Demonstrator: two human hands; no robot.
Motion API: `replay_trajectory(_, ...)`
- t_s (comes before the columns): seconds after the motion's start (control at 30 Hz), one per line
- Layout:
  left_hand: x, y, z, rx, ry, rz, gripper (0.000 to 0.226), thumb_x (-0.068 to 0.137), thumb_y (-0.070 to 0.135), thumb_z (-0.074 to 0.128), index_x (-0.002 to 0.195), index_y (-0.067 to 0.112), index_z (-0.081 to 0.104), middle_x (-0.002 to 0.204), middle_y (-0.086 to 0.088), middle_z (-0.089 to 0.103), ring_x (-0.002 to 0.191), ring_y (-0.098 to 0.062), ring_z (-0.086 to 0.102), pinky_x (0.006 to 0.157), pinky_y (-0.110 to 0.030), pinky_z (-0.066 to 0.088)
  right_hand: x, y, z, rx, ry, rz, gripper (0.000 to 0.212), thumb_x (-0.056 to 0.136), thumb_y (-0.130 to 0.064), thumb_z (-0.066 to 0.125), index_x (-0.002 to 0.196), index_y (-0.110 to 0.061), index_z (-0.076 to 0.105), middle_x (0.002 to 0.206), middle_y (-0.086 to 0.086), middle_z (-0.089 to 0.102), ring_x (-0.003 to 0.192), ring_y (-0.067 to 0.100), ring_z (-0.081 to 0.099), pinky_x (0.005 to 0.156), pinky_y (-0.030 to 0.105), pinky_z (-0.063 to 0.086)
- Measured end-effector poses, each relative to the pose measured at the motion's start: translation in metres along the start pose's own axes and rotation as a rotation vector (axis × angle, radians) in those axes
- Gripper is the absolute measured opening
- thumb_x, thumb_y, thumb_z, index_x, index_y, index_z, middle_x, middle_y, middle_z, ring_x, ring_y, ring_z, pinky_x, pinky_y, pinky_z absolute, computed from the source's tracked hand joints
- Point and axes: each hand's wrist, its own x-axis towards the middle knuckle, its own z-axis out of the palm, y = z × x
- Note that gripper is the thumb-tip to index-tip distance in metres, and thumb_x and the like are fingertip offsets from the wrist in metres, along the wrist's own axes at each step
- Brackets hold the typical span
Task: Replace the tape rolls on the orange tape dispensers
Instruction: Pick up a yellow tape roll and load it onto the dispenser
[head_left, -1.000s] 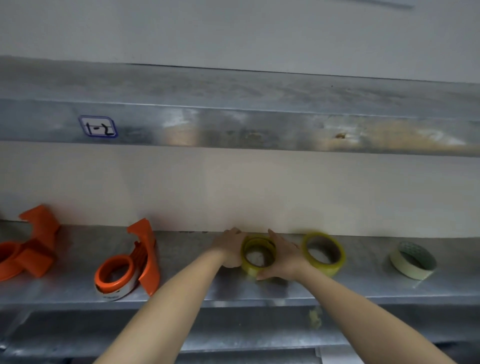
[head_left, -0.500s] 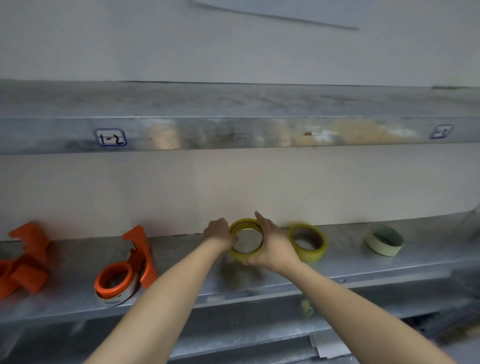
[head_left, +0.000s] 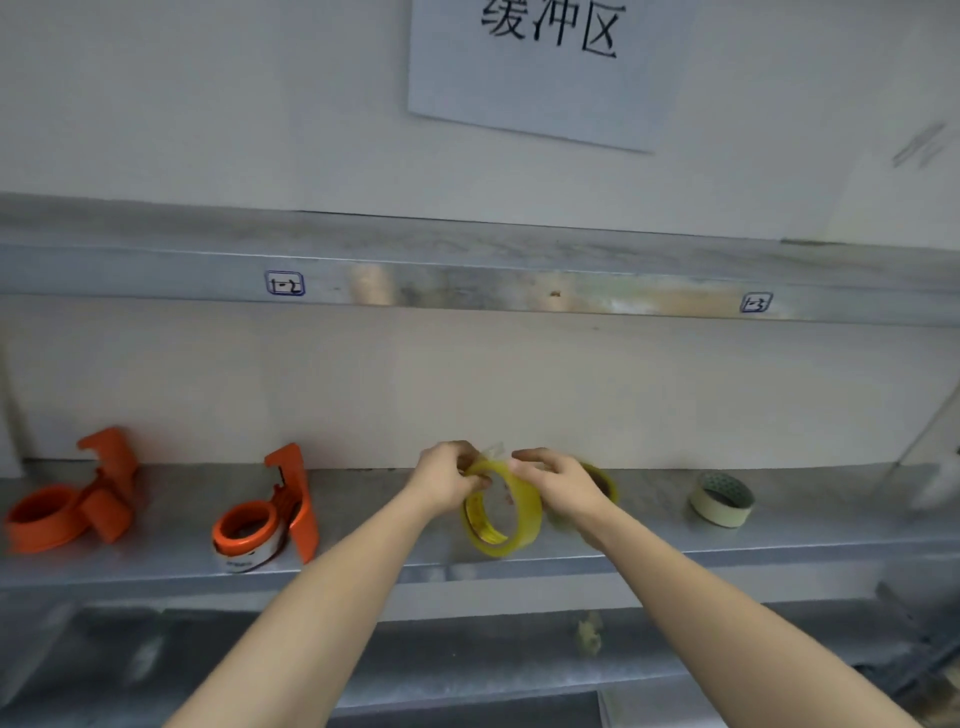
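On the far left of the shelf (head_left: 363, 525) I see an orange dispenser (head_left: 72, 499) lying on its side, its hub ring bare. Just right of it stands a second dispenser (head_left: 270, 514) with a pale roll seated on its hub and its blade arm upright.

At centre, I have both hands on a yellow roll (head_left: 501, 519), held on edge just above the shelf's front half. My left hand (head_left: 447, 480) pinches the roll's top rim, fingers curled tight together over it. A clear bit of tape shows above that pinch, though the blur keeps me from telling whether it is a peeled end. My right hand (head_left: 558, 486) grips the roll's upper right side, fingers bent and close together over the rim.

Behind my right hand, a second yellow roll (head_left: 605, 480) sits on the shelf, mostly hidden. Well to the right lies a cream roll (head_left: 722, 499). Above, the upper shelf edge carries a label (head_left: 284, 283), and a paper sign (head_left: 540, 67) hangs on the wall.
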Motion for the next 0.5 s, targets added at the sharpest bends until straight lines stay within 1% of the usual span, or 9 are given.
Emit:
replay_trajectory(0.07, -0.014, 0.002, -0.003, -0.076, -0.001, 0.032, 0.020, 0.076, 0.007, 0.075, 0.096, 0.007, 0.072, 0.094, -0.009, 0.072, 0.088, -0.017, 0.063, 0.083, -0.024, 0.049, -0.011, -0.006, 0.000, 0.130, -0.090, 0.028, 0.037, 0.086, -0.020, 0.065, 0.121, -0.019, 0.054, 0.104, 0.018, 0.071, 0.088, 0.030, 0.071, 0.083, 0.038, 0.056)
replay_trajectory(0.1, -0.020, 0.004, -0.004, -0.111, 0.003, 0.046, 0.021, 0.077, 0.006, 0.074, 0.098, 0.008, 0.073, 0.095, -0.007, 0.073, 0.089, -0.016, 0.064, 0.087, -0.026, 0.051, -0.015, -0.008, 0.002, 0.169, -0.121, 0.037, 0.040, 0.086, -0.012, 0.063, 0.124, -0.022, 0.052, 0.104, 0.018, 0.070, 0.086, 0.029, 0.070, 0.078, 0.034, 0.055)
replay_trajectory(0.2, -0.040, 0.010, -0.012, -0.146, -0.005, 0.070, 0.028, 0.081, 0.003, 0.070, 0.108, 0.011, 0.073, 0.106, -0.009, 0.074, 0.103, -0.021, 0.067, 0.096, -0.035, 0.052, -0.028, -0.012, 0.009, 0.243, -0.152, 0.035, 0.047, 0.085, 0.001, 0.060, 0.129, -0.013, 0.054, 0.103, 0.017, 0.067, 0.083, 0.025, 0.065, 0.074, 0.029, 0.053)
replay_trajectory(0.23, -0.046, 0.010, -0.015, -0.166, -0.020, 0.071, 0.032, 0.084, -0.001, 0.065, 0.114, 0.009, 0.070, 0.112, -0.011, 0.072, 0.107, -0.023, 0.066, 0.094, -0.031, 0.053, -0.032, -0.013, 0.011, 0.277, -0.151, 0.037, 0.045, 0.084, 0.002, 0.061, 0.127, -0.011, 0.056, 0.100, 0.017, 0.067, 0.080, 0.024, 0.064, 0.073, 0.028, 0.052)
replay_trajectory(0.3, -0.062, 0.016, -0.021, -0.286, -0.066, 0.024, 0.046, 0.085, -0.014, 0.050, 0.127, 0.003, 0.059, 0.122, -0.016, 0.065, 0.106, -0.022, 0.061, 0.077, -0.015, 0.052, -0.039, -0.014, 0.017, 0.311, -0.142, 0.050, 0.042, 0.082, 0.002, 0.063, 0.120, -0.016, 0.061, 0.094, 0.015, 0.068, 0.078, 0.024, 0.063, 0.070, 0.027, 0.051)
replay_trajectory(0.33, -0.070, 0.020, -0.023, -0.369, -0.089, -0.033, 0.052, 0.082, -0.014, 0.047, 0.131, 0.003, 0.054, 0.125, -0.016, 0.062, 0.103, -0.021, 0.057, 0.070, -0.013, 0.049, -0.042, -0.014, 0.021, 0.304, -0.137, 0.053, 0.042, 0.080, 0.002, 0.064, 0.117, -0.018, 0.063, 0.094, 0.014, 0.069, 0.080, 0.026, 0.064, 0.072, 0.029, 0.051)
replay_trajectory(0.37, -0.076, 0.022, -0.025, -0.435, -0.106, -0.085, 0.056, 0.077, -0.007, 0.049, 0.132, 0.004, 0.053, 0.125, -0.014, 0.061, 0.103, -0.020, 0.055, 0.071, -0.015, 0.047, -0.044, -0.014, 0.024, 0.285, -0.128, 0.053, 0.043, 0.079, 0.002, 0.064, 0.116, -0.017, 0.065, 0.094, 0.013, 0.070, 0.083, 0.026, 0.064, 0.076, 0.031, 0.051)
replay_trajectory(0.43, -0.087, 0.024, -0.027, -0.445, -0.128, -0.116, 0.060, 0.072, 0.006, 0.058, 0.132, 0.007, 0.054, 0.125, -0.006, 0.059, 0.111, -0.016, 0.050, 0.086, -0.022, 0.040, -0.051, -0.015, 0.032, 0.274, -0.103, 0.055, 0.040, 0.078, 0.003, 0.063, 0.115, -0.012, 0.067, 0.093, 0.014, 0.069, 0.085, 0.028, 0.061, 0.078, 0.034, 0.049)
replay_trajectory(0.5, -0.098, 0.020, -0.030, -0.369, -0.165, -0.053, 0.054, 0.085, 0.011, 0.064, 0.137, 0.010, 0.050, 0.129, 0.002, 0.054, 0.118, -0.009, 0.046, 0.095, -0.020, 0.032, -0.056, -0.016, 0.042, 0.309, -0.080, 0.060, 0.039, 0.076, 0.004, 0.062, 0.109, -0.014, 0.070, 0.096, 0.017, 0.068, 0.085, 0.029, 0.061, 0.076, 0.035, 0.049)
